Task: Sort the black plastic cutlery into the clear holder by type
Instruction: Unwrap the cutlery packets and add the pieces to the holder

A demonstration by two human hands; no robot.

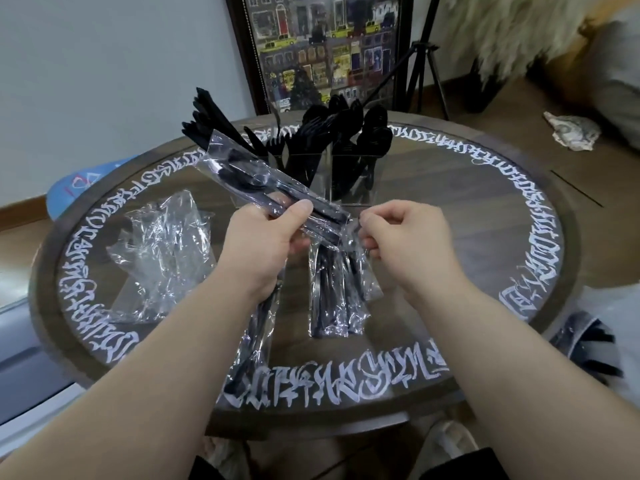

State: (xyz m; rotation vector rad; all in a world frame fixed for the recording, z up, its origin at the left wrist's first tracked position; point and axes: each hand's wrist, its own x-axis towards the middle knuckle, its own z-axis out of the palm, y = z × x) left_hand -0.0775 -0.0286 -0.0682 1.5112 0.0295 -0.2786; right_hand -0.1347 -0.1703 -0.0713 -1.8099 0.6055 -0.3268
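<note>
My left hand [266, 244] grips a clear plastic packet of black cutlery [249, 178], held slanted above the table. At the packet's near end, my right hand [401, 240] pinches the plastic wrap between thumb and fingers. The clear holder [349, 174] stands at the back of the table with black knives, forks and spoons upright in separate compartments. Another sealed cutlery packet [336, 296] lies on the table under my hands, and a further one [252, 341] lies below my left wrist.
Crumpled empty wrappers [162, 258] lie on the left of the round table [485, 216], which has white lettering around its rim. More packed cutlery [585, 344] sits off the table's right edge. A framed picture [325, 46] and a tripod [422, 64] stand behind.
</note>
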